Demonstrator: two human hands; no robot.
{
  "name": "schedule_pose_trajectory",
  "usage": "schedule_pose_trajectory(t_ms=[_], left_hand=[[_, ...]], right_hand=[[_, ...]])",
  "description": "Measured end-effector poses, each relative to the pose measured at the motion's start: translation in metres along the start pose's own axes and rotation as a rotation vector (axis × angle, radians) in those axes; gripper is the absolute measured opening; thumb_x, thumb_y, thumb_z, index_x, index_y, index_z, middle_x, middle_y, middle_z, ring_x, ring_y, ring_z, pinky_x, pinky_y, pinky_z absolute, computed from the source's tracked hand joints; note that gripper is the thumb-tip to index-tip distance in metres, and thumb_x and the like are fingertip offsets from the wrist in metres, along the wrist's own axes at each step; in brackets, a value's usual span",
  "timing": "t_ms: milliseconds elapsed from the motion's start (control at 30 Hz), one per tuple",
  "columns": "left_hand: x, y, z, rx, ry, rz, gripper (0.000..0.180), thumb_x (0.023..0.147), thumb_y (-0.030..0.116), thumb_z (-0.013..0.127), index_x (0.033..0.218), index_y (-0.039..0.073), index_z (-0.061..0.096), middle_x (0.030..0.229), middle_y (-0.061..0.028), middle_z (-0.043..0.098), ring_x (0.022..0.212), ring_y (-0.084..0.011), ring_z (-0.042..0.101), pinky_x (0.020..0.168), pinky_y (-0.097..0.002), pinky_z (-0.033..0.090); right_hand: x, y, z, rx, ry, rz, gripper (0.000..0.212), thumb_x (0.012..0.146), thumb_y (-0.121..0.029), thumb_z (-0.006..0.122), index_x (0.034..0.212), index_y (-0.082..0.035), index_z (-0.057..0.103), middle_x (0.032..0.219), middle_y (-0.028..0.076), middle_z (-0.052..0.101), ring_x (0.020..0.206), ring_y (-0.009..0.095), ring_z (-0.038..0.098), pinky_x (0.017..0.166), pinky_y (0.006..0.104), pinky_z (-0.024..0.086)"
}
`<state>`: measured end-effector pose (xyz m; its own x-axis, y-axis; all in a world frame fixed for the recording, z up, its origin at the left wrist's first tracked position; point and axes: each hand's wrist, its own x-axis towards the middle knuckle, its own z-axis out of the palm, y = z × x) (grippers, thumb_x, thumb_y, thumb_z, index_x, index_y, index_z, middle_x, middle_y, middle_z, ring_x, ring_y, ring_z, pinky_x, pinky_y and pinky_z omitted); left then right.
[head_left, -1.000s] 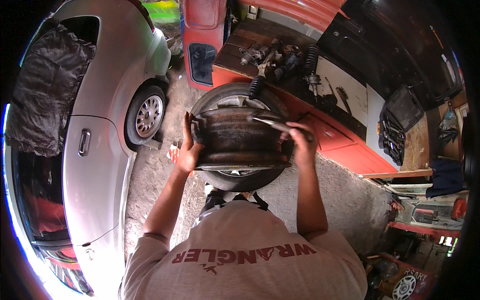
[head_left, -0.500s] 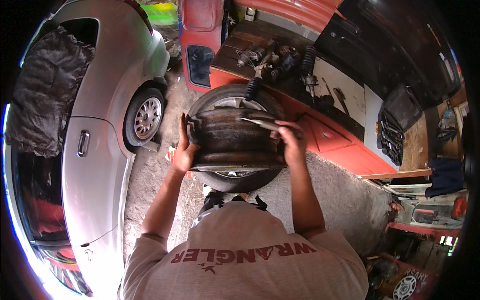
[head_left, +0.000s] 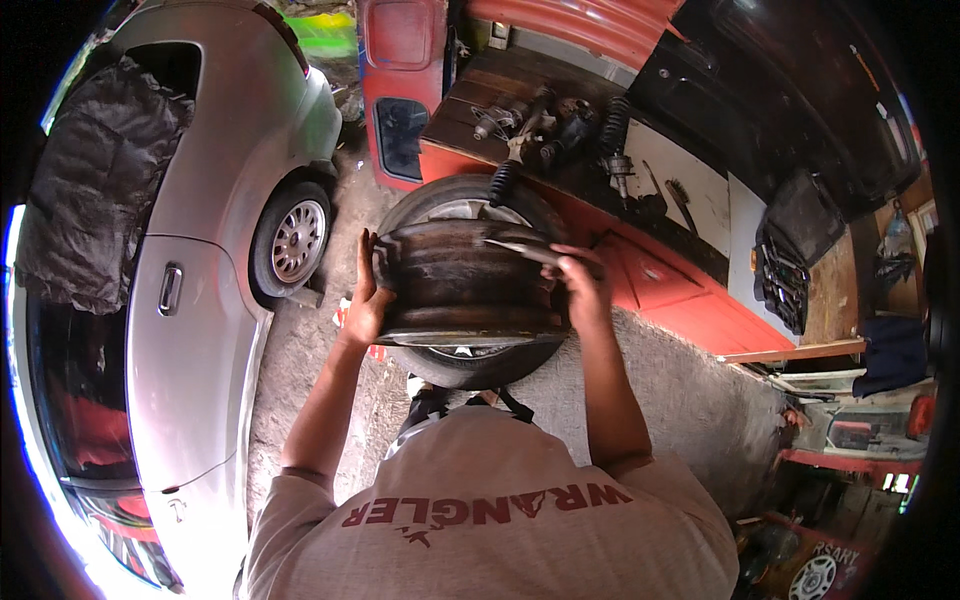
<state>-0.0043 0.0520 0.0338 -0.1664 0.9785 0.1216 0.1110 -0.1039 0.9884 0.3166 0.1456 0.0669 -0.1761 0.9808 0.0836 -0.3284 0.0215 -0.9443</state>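
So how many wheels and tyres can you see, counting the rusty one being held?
Bare rusty brown steel wheel rim, held between left hand and right hand: 1
Black rubber tyre with silver wheel on the ground: 1
Silver car's fitted alloy wheel: 1
Small white wheel at lower right: 1
Total: 4

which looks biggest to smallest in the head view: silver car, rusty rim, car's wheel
1. silver car
2. rusty rim, though it is nearer the camera
3. car's wheel
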Motion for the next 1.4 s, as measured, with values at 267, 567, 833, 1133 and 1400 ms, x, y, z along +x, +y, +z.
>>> schedule_pose_trajectory(t_ms=[267, 567, 833, 1133, 1400], left_hand=[[0.004, 0.0, 0.003, 0.069, -0.022, 0.044, 0.104, 0.065, -0.001, 0.048, 0.156, 0.007, -0.001, 0.163, -0.0179, 0.004, 0.151, -0.0253, -0.002, 0.121, -0.0359, 0.002], [-0.002, -0.005, -0.002, -0.034, -0.004, 0.023, 0.105, 0.065, 0.0, 0.048, 0.157, 0.011, -0.001, 0.163, -0.0177, 0.003, 0.151, -0.0256, -0.002, 0.12, -0.0357, 0.002], [0.001, -0.003, 0.002, -0.011, -0.009, 0.046, 0.102, 0.067, 0.001, 0.047, 0.156, 0.007, -0.001, 0.163, -0.0178, 0.003, 0.151, -0.0256, -0.002, 0.12, -0.0365, 0.002], [-0.001, 0.0, 0.004, -0.03, -0.01, 0.037, 0.103, 0.066, -0.001, 0.047, 0.156, 0.007, -0.001, 0.163, -0.0178, 0.004, 0.151, -0.0253, 0.0, 0.12, -0.0349, 0.003], [0.001, -0.004, 0.0, -0.015, -0.023, 0.051, 0.102, 0.066, -0.001, 0.047, 0.156, 0.006, -0.001, 0.163, -0.0183, 0.004, 0.151, -0.026, 0.0, 0.12, -0.0344, 0.002]], right_hand=[[-0.011, 0.011, -0.007, 0.039, 0.121, -0.028, 0.025, 0.091, -0.012, 0.06, 0.109, 0.005, 0.065, 0.093, 0.013, 0.069, 0.079, 0.02, 0.068, 0.076, 0.0325, 0.056], [-0.007, -0.021, 0.021, -0.202, 0.013, -0.095, 0.026, 0.089, -0.013, 0.061, 0.107, 0.005, 0.068, 0.094, 0.014, 0.07, 0.08, 0.021, 0.069, 0.077, 0.0322, 0.057], [-0.016, -0.014, 0.0, -0.187, -0.059, -0.043, 0.024, 0.088, -0.009, 0.062, 0.106, 0.006, 0.068, 0.097, 0.015, 0.071, 0.081, 0.02, 0.07, 0.079, 0.031, 0.055], [-0.029, -0.024, -0.047, -0.168, -0.052, -0.088, 0.027, 0.085, -0.012, 0.065, 0.102, 0.008, 0.068, 0.093, 0.018, 0.071, 0.08, 0.021, 0.07, 0.077, 0.0325, 0.058], [-0.03, -0.013, 0.023, -0.25, -0.283, 0.059, 0.022, 0.082, -0.006, 0.067, 0.102, 0.003, 0.071, 0.095, 0.014, 0.072, 0.082, 0.019, 0.07, 0.079, 0.0302, 0.054]])
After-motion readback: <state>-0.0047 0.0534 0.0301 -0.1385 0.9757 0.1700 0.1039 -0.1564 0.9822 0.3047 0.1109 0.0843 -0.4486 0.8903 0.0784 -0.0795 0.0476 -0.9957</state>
